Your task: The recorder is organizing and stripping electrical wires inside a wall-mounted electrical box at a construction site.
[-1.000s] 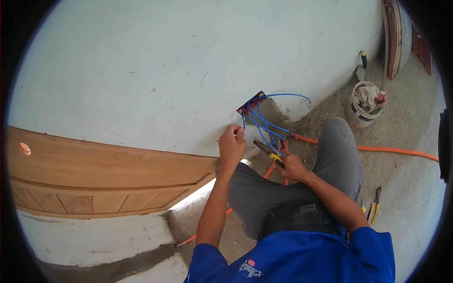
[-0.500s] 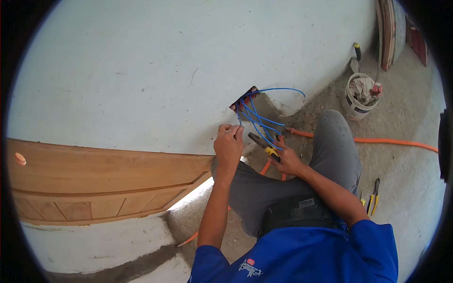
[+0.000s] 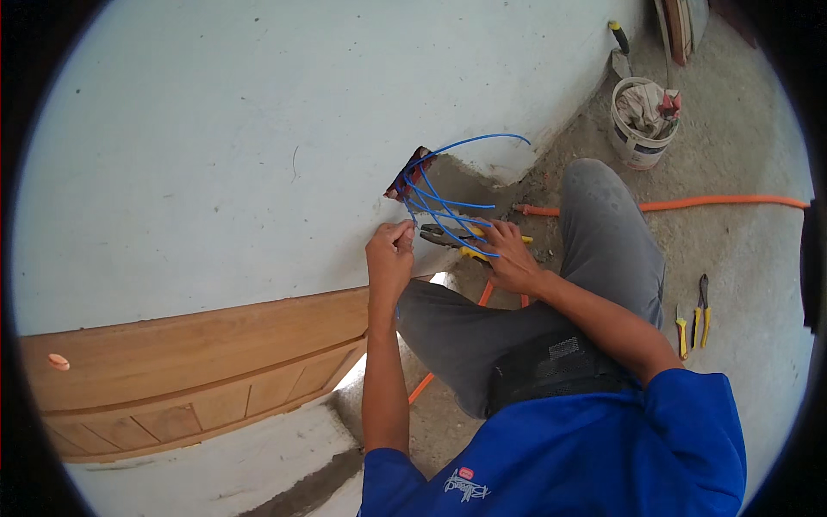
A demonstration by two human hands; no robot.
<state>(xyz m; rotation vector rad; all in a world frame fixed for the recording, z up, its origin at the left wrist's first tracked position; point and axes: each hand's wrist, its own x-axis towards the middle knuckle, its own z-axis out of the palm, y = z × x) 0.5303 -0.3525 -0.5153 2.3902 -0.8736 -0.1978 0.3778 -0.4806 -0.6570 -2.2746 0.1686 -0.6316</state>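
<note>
Several blue wires (image 3: 448, 202) spring out of a red wall box (image 3: 405, 177) set low in the white wall (image 3: 258, 146). My left hand (image 3: 389, 258) pinches one blue wire just below the box. My right hand (image 3: 510, 257) grips yellow-handled pliers (image 3: 461, 241), their jaws pointing left toward the wires. I crouch with my grey-trousered knee (image 3: 603, 207) raised beside the box.
A wooden door panel (image 3: 198, 370) leans against the wall at the left. An orange conduit (image 3: 715, 202) runs across the concrete floor. A white bucket (image 3: 637, 121) with rags stands at the top right. Yellow-handled tools (image 3: 693, 314) lie on the floor at the right.
The view has shifted slightly; my left hand stays at the wire below the box and my right hand has brought the pliers a little closer to the wires.
</note>
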